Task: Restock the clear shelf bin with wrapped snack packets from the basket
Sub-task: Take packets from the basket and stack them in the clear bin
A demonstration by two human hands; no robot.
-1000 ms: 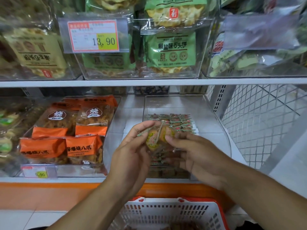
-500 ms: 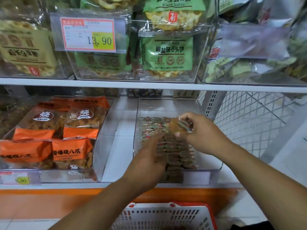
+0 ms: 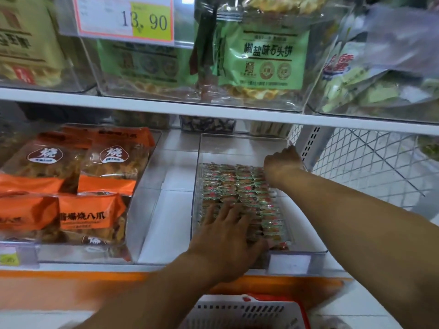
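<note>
The clear shelf bin [image 3: 195,186] stands on the lower shelf, its floor covered with rows of small wrapped snack packets [image 3: 228,184] in green and red wrappers. My left hand [image 3: 228,231] lies flat, fingers spread, pressing on the packets near the bin's front. My right hand [image 3: 282,160] reaches to the bin's back right corner, just past the last row. Its fingers bend down out of sight, so any packet in them is hidden. The white basket with a red rim [image 3: 244,312] sits below, at the bottom edge, its contents out of view.
A clear bin of orange snack bags [image 3: 71,198] stands to the left. The upper shelf board [image 3: 213,108] hangs close above, carrying bins of green biscuit bags [image 3: 266,58] and a price tag [image 3: 126,17]. White wire mesh [image 3: 368,167] closes the right side.
My right hand, which pinched a packet over the middle of the bin, has moved to the back right corner. My left hand has dropped flat onto the front packets. The camera moved closer.
</note>
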